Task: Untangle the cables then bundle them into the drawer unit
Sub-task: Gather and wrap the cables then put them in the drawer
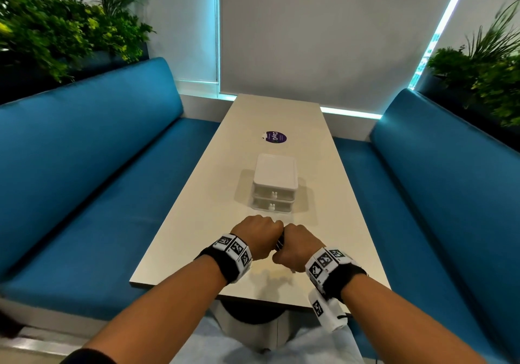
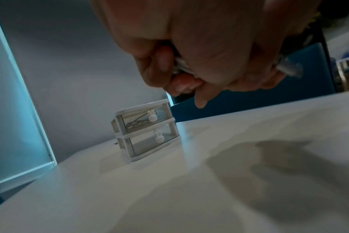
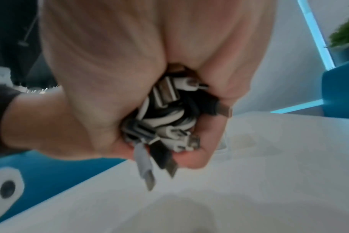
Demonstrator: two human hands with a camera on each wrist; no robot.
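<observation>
Both fists, left hand [image 1: 257,235] and right hand [image 1: 298,247], curled tight round the cables [image 3: 165,119]: black-and-white wad, plugs poking out. Drawer unit [image 1: 274,185] just ahead, both drawers closed.

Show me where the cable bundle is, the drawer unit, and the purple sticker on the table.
cable bundle [image 3: 165,119], right wrist view, on the coiled black-and-white cords.
drawer unit [image 1: 275,171], head view, on its white top.
purple sticker [image 1: 275,137], head view, on its middle.

Table [image 1: 323,195]: bare surface on both sides of the drawer unit [image 1: 274,183], which stands mid-table. Bare strip between unit and near edge, partly occupied by both fists.
</observation>
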